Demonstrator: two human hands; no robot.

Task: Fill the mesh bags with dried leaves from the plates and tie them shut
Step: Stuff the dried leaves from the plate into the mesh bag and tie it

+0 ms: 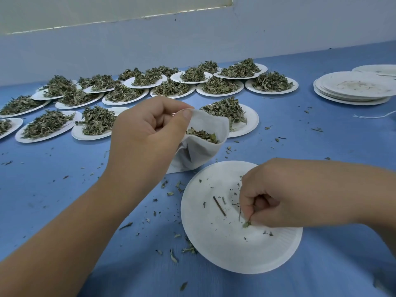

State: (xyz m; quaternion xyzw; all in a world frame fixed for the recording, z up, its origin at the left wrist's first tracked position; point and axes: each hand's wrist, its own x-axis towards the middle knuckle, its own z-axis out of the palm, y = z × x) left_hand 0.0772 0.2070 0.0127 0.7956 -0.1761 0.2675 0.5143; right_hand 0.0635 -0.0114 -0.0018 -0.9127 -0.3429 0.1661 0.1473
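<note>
bag (199, 146): we are holding it up just behind the near plate (225, 254), mouth gaping toward us, roughly half full; whether its bottom corner is touching the table (64, 179) we cannot tell
handling: we are judging it light, soft and floppy, sagging wherever nothing props it; the rim is the place to take hold, pinched at one side so the mouth is hanging open, never the belly, which would squeeze the fill out
leaves (203, 135): they are lying loose inside the bag; we are treating them as dry, brittle and almost weightless, so a gentle pinch is suiting them better than a squeeze
left hand (145, 133): we are pinching the bag's rim between thumb and curled fingers
right hand (276, 196): we are nipping one small leaf (246, 224) in the fingertips, low over the plate
plate: it is lying nearest us, nearly bare, carrying a twig (219, 206) and crumbs (267, 233)
full plates (254, 121): many are sitting heaped behind the bag, the closest just beside it
stack (351, 99): emptied plates are sitting piled at far right
string (370, 116): it is trailing near the stack, well apart from the bag, and we are expecting to need it for tying
table: blue cloth, scattered with more crumbs
</note>
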